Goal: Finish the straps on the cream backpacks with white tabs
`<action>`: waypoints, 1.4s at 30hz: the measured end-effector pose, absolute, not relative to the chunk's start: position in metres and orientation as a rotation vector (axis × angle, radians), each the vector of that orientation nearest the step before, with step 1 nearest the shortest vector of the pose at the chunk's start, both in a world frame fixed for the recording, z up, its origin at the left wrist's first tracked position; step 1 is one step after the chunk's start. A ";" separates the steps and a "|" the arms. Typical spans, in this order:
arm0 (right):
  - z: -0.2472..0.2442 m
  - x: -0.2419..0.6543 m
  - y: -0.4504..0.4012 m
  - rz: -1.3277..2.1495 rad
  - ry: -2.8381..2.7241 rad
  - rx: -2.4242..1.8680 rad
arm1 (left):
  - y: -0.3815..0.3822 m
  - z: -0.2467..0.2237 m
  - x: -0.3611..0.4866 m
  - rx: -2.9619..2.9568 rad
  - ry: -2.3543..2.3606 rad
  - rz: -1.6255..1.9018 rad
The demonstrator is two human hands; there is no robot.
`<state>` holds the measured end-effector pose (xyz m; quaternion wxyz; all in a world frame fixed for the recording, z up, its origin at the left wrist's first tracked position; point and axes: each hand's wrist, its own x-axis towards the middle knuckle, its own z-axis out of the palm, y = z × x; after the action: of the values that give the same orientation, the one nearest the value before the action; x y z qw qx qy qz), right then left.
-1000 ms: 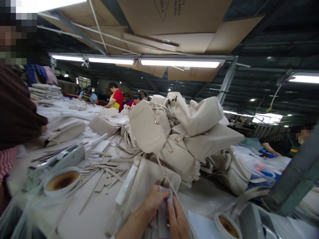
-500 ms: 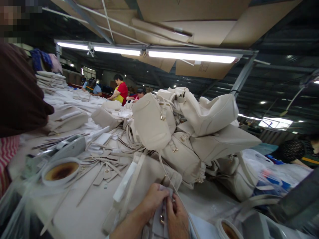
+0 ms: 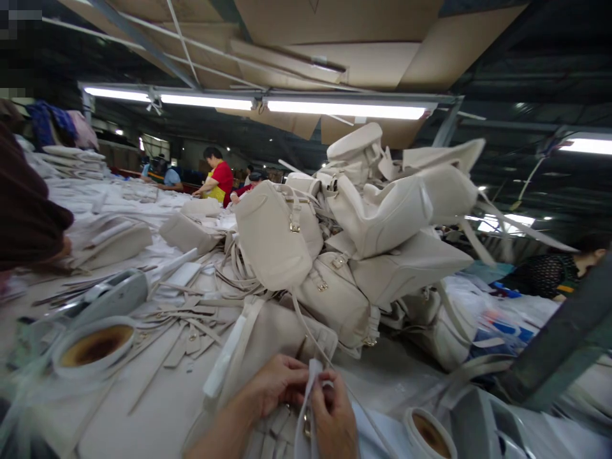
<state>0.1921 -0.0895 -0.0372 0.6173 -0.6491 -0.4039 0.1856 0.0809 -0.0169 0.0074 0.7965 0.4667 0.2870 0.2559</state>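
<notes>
At the bottom centre, my left hand (image 3: 275,386) pinches the edge of a pale strap piece (image 3: 305,424). My right hand (image 3: 335,411) grips the same piece from the other side, its fingers curled near the top end. A gold buckle (image 3: 307,422) shows on the strap between my hands. Directly beyond them lies a beige bag (image 3: 277,338) with a thin strap (image 3: 310,331) running down past my right hand. More pieces with metal fittings lie under my left hand, partly hidden by it.
A large heap of beige bags (image 3: 335,287) rises ahead. White bowls of brown liquid stand at the left (image 3: 62,366) and lower right (image 3: 411,424). Loose straps (image 3: 191,319) lie left of centre. A grey post (image 3: 564,344) crosses the right side. People work farther back.
The view has shifted to the right. More beige bags with dangling straps now show on top of the heap. The strap piece between my hands has turned more edge-on.
</notes>
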 end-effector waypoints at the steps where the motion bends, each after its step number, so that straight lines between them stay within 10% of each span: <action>1: -0.038 0.190 -0.090 0.461 -0.940 -1.511 | -0.017 0.005 0.084 1.011 0.632 0.564; 42: -0.046 0.172 -0.086 0.182 -1.093 -1.512 | -0.013 -0.018 0.104 1.011 0.723 0.824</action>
<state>0.1724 -0.0857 -0.0455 0.5919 -0.6500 -0.4701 0.0784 0.1037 -0.0130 -0.0181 0.7346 0.4601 0.3288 0.3748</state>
